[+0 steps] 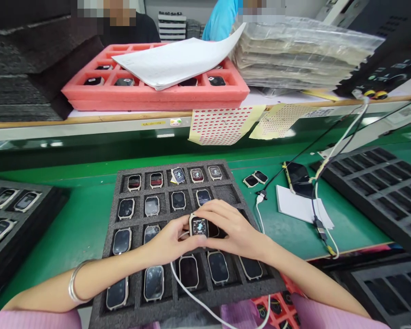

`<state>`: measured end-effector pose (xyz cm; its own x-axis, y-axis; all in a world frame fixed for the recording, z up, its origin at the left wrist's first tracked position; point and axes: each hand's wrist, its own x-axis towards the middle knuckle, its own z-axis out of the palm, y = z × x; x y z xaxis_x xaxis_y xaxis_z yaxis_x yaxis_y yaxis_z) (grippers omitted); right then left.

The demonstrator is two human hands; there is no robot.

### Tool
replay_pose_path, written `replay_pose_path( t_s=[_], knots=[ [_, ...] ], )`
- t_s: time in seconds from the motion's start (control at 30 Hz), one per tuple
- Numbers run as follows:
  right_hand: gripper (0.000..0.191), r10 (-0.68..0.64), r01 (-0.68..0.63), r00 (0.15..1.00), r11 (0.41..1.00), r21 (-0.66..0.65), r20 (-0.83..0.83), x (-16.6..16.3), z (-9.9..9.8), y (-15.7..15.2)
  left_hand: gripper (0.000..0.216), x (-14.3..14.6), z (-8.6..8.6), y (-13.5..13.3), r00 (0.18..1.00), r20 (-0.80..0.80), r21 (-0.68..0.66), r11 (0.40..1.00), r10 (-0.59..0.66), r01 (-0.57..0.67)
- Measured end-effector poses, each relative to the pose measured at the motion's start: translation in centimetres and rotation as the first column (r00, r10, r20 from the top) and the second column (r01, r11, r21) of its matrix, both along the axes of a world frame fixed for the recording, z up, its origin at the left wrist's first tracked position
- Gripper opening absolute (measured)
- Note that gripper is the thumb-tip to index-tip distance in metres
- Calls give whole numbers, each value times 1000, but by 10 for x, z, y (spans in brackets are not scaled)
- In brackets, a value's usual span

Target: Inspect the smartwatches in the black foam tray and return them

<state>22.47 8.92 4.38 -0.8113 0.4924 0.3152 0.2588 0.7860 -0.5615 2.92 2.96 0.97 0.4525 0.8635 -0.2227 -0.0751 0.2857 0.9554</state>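
Over the black foam tray [114, 214], a smartwatch case [199, 225] without a strap is held up, its lit screen showing a dial. My left hand [169, 240] grips its left edge between thumb and fingers. A white cable [192, 297] runs up to that hand; its end is hidden behind the fingers and the watch. From the right, my right hand [231, 224] curves over the watch, thumb at its lower edge and fingertips at its top. Dark-screened watch cases, such as one at the front [188, 273], sit in the tray's compartments around my hands.
Two small watch cases [255, 178] lie right of the tray. Beyond are a phone [298, 178], white paper [303, 208] and cables. Foam trays flank both sides [55, 201]. On the shelf stand a red foam tray [154, 98] and stacked plastic trays [294, 55]. Two people are behind.
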Motion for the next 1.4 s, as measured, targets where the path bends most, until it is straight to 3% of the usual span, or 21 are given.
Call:
replay_pose_path(
  t_s=[0.1, 0.2, 0.27, 0.37, 0.53, 0.7, 0.87, 0.93, 1.0, 1.17, 1.4],
  knots=[
    [43, -100, 100, 995, 994, -36, -4, 22, 4, 24, 37, -1, -3, 0, 997, 13, -9, 997, -72, 72],
    [38, -281, 276, 956, 959, 67, 84, 48, -3, 47, 35, 0, -6, 0, 998, 31, -12, 998, -57, 57],
    [37, -302, 284, 935, 951, 121, 184, 59, -7, 55, 35, 1, -6, 0, 997, 47, -17, 998, -54, 55],
    [40, -287, 228, 907, 950, 212, 308, 57, -4, 53, 36, 2, -5, 0, 997, 53, -34, 997, -63, 65],
    [30, -188, 41, 868, 950, 311, 459, 12, 12, 45, 34, 3, -3, 2, 999, 40, -52, 998, -29, 31],
    [32, -171, -88, 795, 917, 390, 582, -17, 12, 52, 36, -1, 5, 5, 1000, 12, -118, 993, -13, 15],
    [35, -185, 10, 871, 933, 360, 456, -6, 12, 50, 35, -17, 9, 4, 997, -12, -171, 983, -76, 72],
    [36, -166, 64, 929, 952, 298, 329, -4, 17, 40, 37, -22, 7, 3, 997, -3, -177, 981, -83, 82],
    [33, -84, 35, 968, 979, 203, 236, -8, 20, 26, 40, -25, 4, 2, 997, 18, -171, 982, -79, 81],
    [29, 47, -78, 978, 985, 151, 204, -25, 17, 1, 41, -24, 1, -1, 999, 31, -154, 988, -22, 27],
    [37, -25, 22, 1000, 993, 113, 19, -22, 19, 7, 36, -24, 7, -2, 995, 90, -155, 987, 44, -30]
  ],
)
